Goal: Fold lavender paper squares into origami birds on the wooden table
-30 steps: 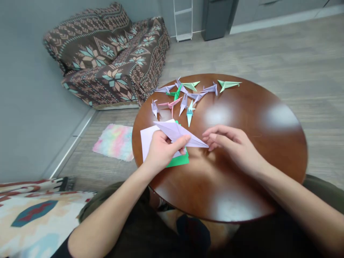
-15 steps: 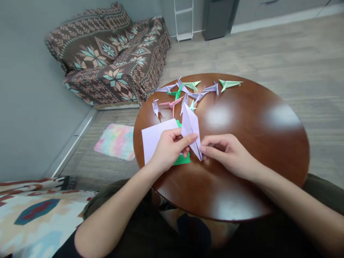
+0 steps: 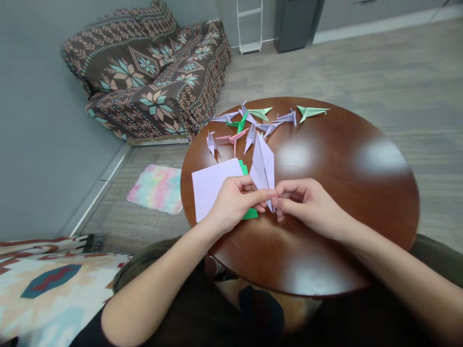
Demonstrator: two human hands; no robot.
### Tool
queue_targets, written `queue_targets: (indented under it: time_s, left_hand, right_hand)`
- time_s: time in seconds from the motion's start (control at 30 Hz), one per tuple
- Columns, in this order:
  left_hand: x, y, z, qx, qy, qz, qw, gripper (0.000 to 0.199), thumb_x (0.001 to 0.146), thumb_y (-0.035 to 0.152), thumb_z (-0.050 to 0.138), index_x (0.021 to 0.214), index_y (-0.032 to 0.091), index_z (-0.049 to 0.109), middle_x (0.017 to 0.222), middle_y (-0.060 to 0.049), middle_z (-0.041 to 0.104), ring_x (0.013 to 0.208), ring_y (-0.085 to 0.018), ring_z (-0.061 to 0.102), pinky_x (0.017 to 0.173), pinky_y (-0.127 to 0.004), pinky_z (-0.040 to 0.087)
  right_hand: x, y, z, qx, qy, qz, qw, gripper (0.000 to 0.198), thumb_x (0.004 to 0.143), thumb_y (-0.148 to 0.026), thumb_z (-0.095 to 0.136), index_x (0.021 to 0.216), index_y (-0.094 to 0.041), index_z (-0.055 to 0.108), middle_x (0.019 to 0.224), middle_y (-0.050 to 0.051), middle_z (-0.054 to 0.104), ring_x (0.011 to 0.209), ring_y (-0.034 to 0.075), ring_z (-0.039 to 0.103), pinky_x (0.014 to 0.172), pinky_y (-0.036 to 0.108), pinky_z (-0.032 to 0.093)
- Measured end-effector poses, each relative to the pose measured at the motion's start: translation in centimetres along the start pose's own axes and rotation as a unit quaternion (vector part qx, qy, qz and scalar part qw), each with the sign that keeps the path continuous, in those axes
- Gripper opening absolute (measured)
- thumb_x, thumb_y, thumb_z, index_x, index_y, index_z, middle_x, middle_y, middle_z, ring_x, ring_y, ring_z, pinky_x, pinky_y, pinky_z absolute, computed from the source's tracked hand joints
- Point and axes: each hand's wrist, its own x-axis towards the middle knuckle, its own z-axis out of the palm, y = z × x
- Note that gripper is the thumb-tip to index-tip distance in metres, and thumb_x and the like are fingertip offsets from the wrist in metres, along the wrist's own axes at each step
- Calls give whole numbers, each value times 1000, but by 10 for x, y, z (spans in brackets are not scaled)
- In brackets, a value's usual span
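Between my hands is a folded lilac origami paper [image 3: 263, 161], a long kite shape with its wide end pointing away from me. My left hand [image 3: 238, 198] pinches it near the lower end, thumb on top. The fingertips of my right hand [image 3: 302, 202] are closed on its lower right edge, meeting my left thumb. Beneath and left of my left hand lies a stack of flat lilac paper [image 3: 215, 183], with green paper [image 3: 243, 168] showing at its right side.
Several folded paper cranes in lilac, pink [image 3: 234, 139] and green [image 3: 239, 124] lie along the far left of the round brown table [image 3: 347, 193]. A light green crane [image 3: 311, 112] sits farther right. Beyond stands a sofa [image 3: 152, 86] under a patterned cover.
The folded lilac paper has shifted slightly right and turned more upright. My left hand has moved right along it, bringing its thumb against my right fingertips.
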Motion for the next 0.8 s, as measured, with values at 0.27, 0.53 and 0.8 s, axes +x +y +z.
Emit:
queue_targets:
  time_s: [0.27,0.53,0.8]
  left_hand:
    - [0,1,0,-1,1,7,1000,31,67,32,94,71,12,71,64,-2,73,52,-9,63,53,-18,51]
    - [0,4,2,19,31,5,999,38,61,37,96,68,12,69,62,-3,73,53,-12,66,55,-22,55]
    - [-1,3,3,-3,22,7,1000,34,62,31,97,74,12,71,65,-1,73,56,-10,67,57,-20,55]
  right_hand:
    - [-1,-1,-1,1,-21,8,1000,7,79,-23,75,74,-19,72,61,0,70,58,15,66,62,27,56]
    - [0,-1,-2,11,-13,19,1000,11,77,-26,80,73,-18,74,60,0,70,56,15,67,60,27,57]
    - [0,0,1,10,4,19,1000,3,73,-18,73,71,-18,71,59,0,70,56,15,65,59,26,56]
